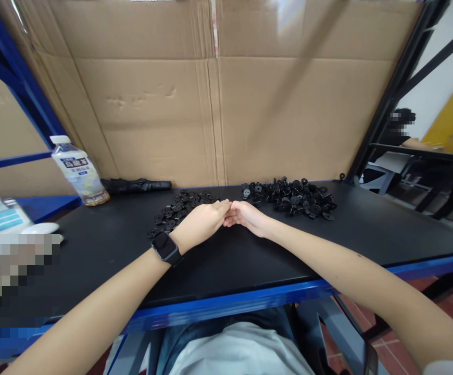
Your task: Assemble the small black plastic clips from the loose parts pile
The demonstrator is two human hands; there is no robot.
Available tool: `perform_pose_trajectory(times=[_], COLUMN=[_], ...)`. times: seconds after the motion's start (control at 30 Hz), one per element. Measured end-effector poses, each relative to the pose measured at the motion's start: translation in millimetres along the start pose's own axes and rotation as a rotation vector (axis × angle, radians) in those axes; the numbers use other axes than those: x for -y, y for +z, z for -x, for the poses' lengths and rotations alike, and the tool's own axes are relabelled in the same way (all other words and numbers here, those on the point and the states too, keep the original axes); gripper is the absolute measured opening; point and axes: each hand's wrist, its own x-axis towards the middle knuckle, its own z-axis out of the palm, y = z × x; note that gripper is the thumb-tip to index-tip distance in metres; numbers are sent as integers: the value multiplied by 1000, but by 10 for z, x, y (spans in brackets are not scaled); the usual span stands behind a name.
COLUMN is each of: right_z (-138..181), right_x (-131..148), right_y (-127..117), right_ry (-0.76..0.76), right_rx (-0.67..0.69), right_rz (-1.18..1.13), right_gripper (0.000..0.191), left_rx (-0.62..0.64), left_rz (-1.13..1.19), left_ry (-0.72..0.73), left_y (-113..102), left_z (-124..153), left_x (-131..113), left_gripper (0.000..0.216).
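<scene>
My left hand (202, 223) and my right hand (247, 217) rest on the black tabletop (250, 250), their fingertips touching each other and holding nothing. A black smartwatch (166, 248) sits on my left wrist. Just behind my left hand lies a low heap of small black plastic parts (177, 211), its front edge almost at my hand. A second, larger heap of similar parts (289, 198) lies behind and to the right of my right hand, apart from it.
Along the back, a cardboard sheet (211, 104) stands against the table, with a plastic water bottle (78, 171) and a folded black umbrella (136, 185) before it. A white mouse (41, 228) and a white device (0, 216) lie left. A person (400, 127) is at far right behind a black frame.
</scene>
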Motion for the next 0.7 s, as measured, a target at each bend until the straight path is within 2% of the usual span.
perform_pose_trajectory(times=[0.17, 0.37, 0.57, 0.7], right_z=[-22, -46, -50, -6], right_x=[-25, -68, -72, -55], right_y=[-3, -24, -56, 7], right_ry=[-44, -71, -81, -107], right_rx=[-41, -67, -52, -89], right_rz=[-89, -137, -119, -13], right_gripper=[19, 12, 12, 12], left_rx=[15, -9, 7, -4], left_rz=[-201, -343, -311, -201], left_ry=[57, 103, 99, 16], left_y=[55, 23, 44, 25], left_z=[-34, -62, -74, -80], left_x=[-42, -90, -81, -65], left_gripper=[33, 30, 24, 19])
